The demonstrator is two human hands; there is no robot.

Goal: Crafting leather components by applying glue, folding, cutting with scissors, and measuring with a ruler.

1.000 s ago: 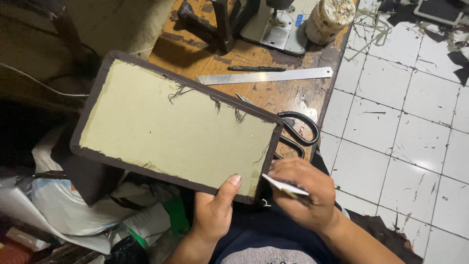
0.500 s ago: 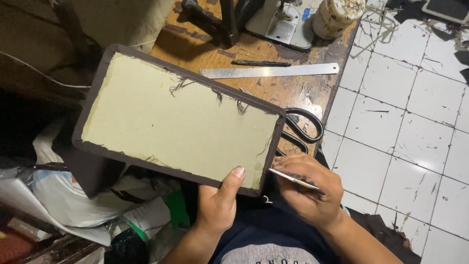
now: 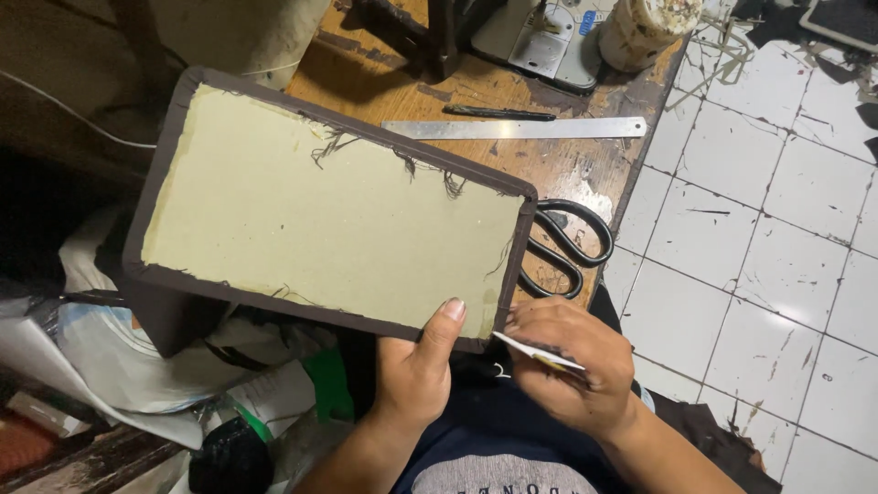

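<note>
A flat rectangular board with a pale yellow-green face and a dark brown folded fabric border fills the middle of the view, with loose threads along its edges. My left hand grips its near edge, thumb lying on the pale face. My right hand is at the board's near right corner and pinches a small thin white card with dark smudges, its tip against the brown border.
Black-handled scissors lie on the wooden workbench just past the board's right end. Farther back sit a steel ruler, a dark pen, a sewing machine base and a stained jar. White tiled floor is at right; bags and clutter at left.
The board has come closer and larger in view. My right hand with the white card has shifted up to the board's near right corner.
</note>
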